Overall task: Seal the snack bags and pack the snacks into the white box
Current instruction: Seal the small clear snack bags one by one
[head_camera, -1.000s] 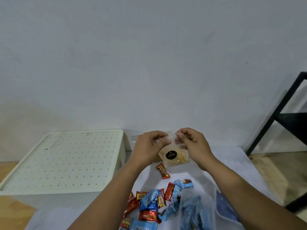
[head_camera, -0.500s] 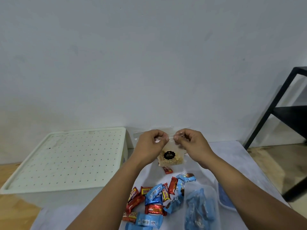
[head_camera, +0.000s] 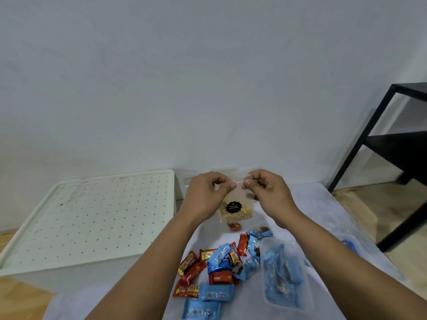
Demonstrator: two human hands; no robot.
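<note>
A small clear snack bag (head_camera: 234, 210) with pale nuts and a round black label hangs above the table. My left hand (head_camera: 206, 196) pinches its top strip on the left, and my right hand (head_camera: 265, 192) pinches the same strip on the right, fingertips close together. The white box (head_camera: 87, 218) with a perforated lid stands shut to the left. A clear zip bag of blue wrapped snacks (head_camera: 283, 272) lies on the table near my right forearm. Loose red and blue wrapped snacks (head_camera: 217, 264) lie scattered below my hands.
The low table (head_camera: 323, 209) has a pale grey top against a white wall. A black metal shelf frame (head_camera: 388, 139) stands at the right on the wooden floor. Another clear bag (head_camera: 227, 173) lies behind my hands by the wall.
The view has shifted slightly. Both hands still pinch the bag's top strip, and the bag has tilted a little.
</note>
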